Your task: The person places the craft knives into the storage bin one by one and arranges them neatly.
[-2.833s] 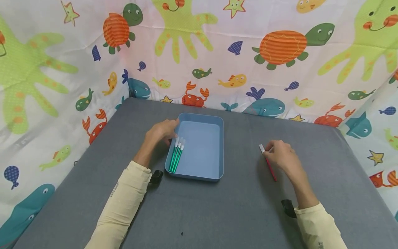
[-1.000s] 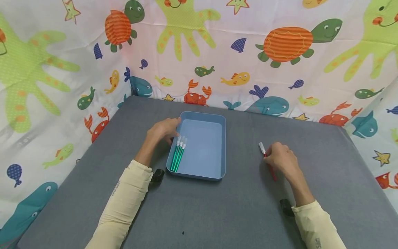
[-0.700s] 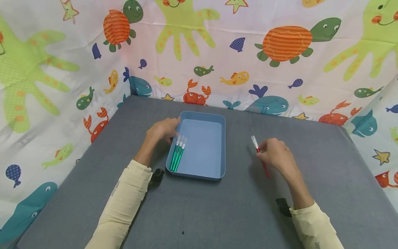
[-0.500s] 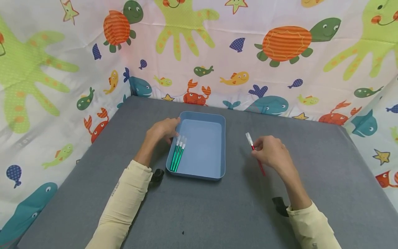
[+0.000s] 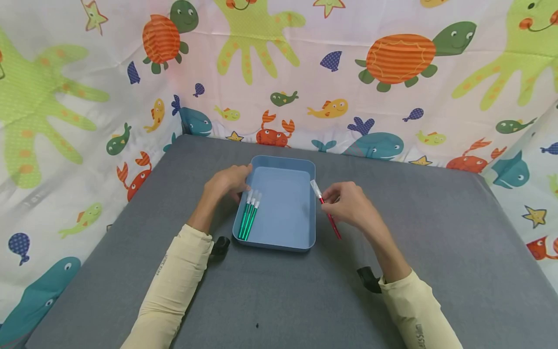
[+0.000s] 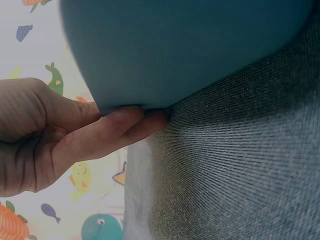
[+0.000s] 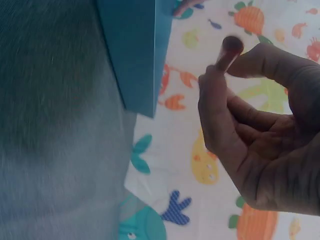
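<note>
My right hand (image 5: 348, 202) pinches a slim red pen-like stick (image 5: 333, 224) between thumb and fingertips. Its whitish, clear-tipped end points up and left, overlapping the right rim of a shallow blue tray (image 5: 287, 208) in the head view. The right wrist view shows the stick's rounded red end (image 7: 233, 46) above the pinch. At the tray's left wall, my left hand (image 5: 228, 181) grips with the thumb over the rim and the fingers outside; the left wrist view shows fingers (image 6: 120, 122) at the tray's underside. Several green sticks (image 5: 247, 220) of the same shape lie side by side along the tray's left side.
A grey cloth covers the table (image 5: 279, 300). Behind it and at both sides hangs a white curtain (image 5: 296, 77) printed with sea animals. A tiny dark speck (image 5: 257, 325) lies near the front. Black straps with cameras show below both wrists.
The right hand has taken up the red stick from the table on the right and carried it left to the tray's right edge. The left hand has kept its grip on the tray.
</note>
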`<state>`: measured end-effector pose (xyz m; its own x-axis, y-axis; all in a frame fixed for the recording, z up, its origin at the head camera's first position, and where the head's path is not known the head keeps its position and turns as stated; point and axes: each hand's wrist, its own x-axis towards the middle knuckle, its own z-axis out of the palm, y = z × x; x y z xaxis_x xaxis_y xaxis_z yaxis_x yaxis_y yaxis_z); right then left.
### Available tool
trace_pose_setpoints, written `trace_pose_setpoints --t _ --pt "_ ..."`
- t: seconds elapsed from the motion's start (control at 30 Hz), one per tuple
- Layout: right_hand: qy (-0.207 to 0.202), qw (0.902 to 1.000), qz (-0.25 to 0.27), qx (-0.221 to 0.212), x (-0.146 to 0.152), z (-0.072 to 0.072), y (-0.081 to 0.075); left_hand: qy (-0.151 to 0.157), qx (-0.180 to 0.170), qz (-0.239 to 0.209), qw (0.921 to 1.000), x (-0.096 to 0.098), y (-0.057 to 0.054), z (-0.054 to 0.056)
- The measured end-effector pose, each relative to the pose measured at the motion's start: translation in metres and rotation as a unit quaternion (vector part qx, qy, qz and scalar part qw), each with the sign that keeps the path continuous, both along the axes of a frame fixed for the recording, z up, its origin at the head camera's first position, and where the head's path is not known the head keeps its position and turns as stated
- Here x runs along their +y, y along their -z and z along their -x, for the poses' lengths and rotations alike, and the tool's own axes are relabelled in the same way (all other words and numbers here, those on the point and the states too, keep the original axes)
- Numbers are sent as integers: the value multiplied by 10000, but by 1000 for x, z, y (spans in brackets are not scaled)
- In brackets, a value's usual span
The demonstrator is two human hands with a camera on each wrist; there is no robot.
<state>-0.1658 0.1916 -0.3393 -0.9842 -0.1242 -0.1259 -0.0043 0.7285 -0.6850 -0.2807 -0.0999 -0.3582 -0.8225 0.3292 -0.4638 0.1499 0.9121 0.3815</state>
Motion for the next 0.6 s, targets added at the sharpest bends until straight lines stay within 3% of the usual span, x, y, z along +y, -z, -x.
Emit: trace_pose_setpoints --t 0.17,0.4,0.6 --pt "-19 9972 616 -415 -13 9 6 -58 -68 -24 10000 2 0 0" --pt "-62 9932 918 -709 -34 20 13 -84 -40 -40 9999 2 -1 0" --pt "116 9854 1277 -1122 -58 31 29 -76 -73 78 9999 2 -2 1"
